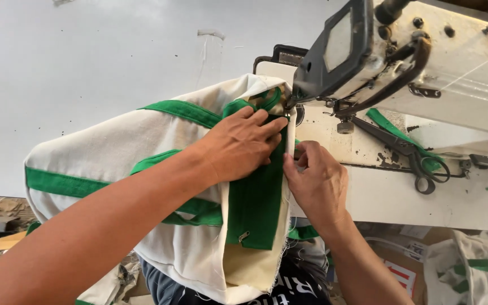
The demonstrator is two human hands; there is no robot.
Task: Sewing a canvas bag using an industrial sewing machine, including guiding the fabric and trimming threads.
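Your cream bag [142,147] drapes over the surface [86,68] left of the sewing machine [425,62], bunched so its edge feeds under the needle. Your left hand [241,144] lies flat on the green zip strip [255,197], fingers spread, keeping it down. Your right hand [317,181] pinches the bag's hem just below the machine's foot, steering it. Scissors [413,158] lie under the machine arm.

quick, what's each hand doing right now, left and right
Left hand: open, fingers flat, pressing the green zipper panel of the canvas bag.
Right hand: closed, pinching the bag's cream edge near the sewing machine.
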